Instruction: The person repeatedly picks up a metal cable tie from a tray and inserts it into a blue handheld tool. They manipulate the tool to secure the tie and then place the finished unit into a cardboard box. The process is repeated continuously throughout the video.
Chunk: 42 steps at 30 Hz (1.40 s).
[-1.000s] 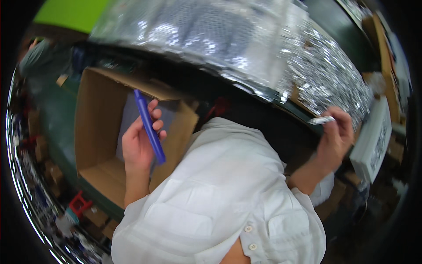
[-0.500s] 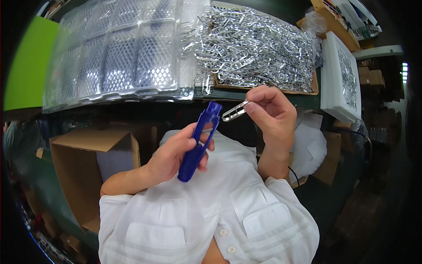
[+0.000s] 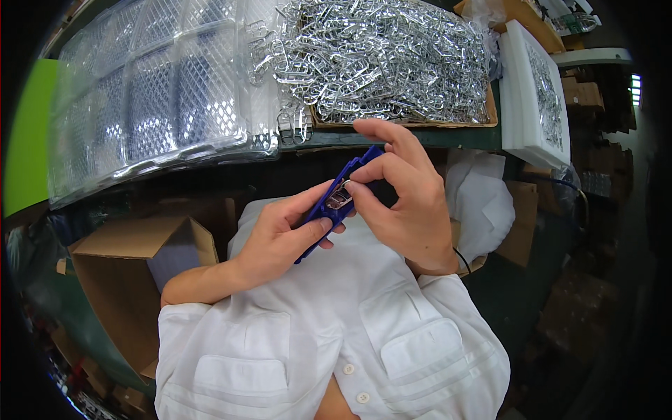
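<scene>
The worktop (image 3: pixel 420 136) is covered by clear plastic blister trays (image 3: pixel 154 98) and a heap of small metal clips (image 3: pixel 385 56) (bright, tangled). An open cardboard box (image 3: pixel 119 280) is seen lower left. A blue plastic holder (image 3: pixel 336 203) is gripped in the left hand (image 3: pixel 280 238), above the white shirt (image 3: pixel 315 329). A metal clip (image 3: pixel 339 198) is pinched against it by the right hand (image 3: pixel 402 199).

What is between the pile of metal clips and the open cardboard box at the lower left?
In the head view, stacked clear plastic trays lie between the metal clips and the cardboard box.
</scene>
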Tool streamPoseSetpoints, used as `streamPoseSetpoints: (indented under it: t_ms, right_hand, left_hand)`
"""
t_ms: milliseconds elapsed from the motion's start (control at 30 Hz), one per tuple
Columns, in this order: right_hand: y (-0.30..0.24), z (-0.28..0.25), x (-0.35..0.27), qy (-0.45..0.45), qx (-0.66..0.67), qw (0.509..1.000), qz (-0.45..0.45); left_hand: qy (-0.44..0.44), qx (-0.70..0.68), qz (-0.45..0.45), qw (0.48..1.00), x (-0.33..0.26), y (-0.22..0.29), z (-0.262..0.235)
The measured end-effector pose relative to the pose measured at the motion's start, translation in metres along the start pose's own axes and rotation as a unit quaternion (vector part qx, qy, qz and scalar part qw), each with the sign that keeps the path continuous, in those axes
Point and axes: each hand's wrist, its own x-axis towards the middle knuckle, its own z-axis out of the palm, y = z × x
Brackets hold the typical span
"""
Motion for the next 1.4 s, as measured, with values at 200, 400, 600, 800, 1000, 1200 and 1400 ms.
streamPoseSetpoints:
  t_ms: [200,400,600,800,1000,1200,1400]
  right_hand:
    - [0.007,0.013,-0.003,0.006,-0.042,0.999,-0.017]
    - [0.016,0.023,-0.009,0.020,-0.122,0.992,-0.038]
    - [0.014,0.027,-0.012,0.127,-0.049,0.990,0.047]
    - [0.025,0.021,-0.016,-0.018,0.191,0.958,0.214]
    - [0.043,0.039,-0.025,0.004,0.224,0.947,0.229]
    - [0.048,0.047,-0.023,-0.011,0.163,0.957,0.242]
    - [0.050,0.044,-0.016,0.009,0.310,0.915,0.258]
  left_hand:
    - [0.023,0.017,-0.012,1.000,0.003,0.003,-0.001]
    - [0.071,0.086,0.000,0.994,0.010,-0.002,0.000]
    - [0.110,0.213,0.197,0.951,0.017,-0.009,0.003]
    - [0.088,0.247,0.141,0.955,0.025,0.000,0.002]
    - [0.131,0.265,0.090,0.951,0.034,-0.009,0.004]
    - [0.145,0.282,0.058,0.947,0.040,-0.017,-0.006]
    - [0.064,0.177,0.032,0.982,0.036,-0.004,-0.016]
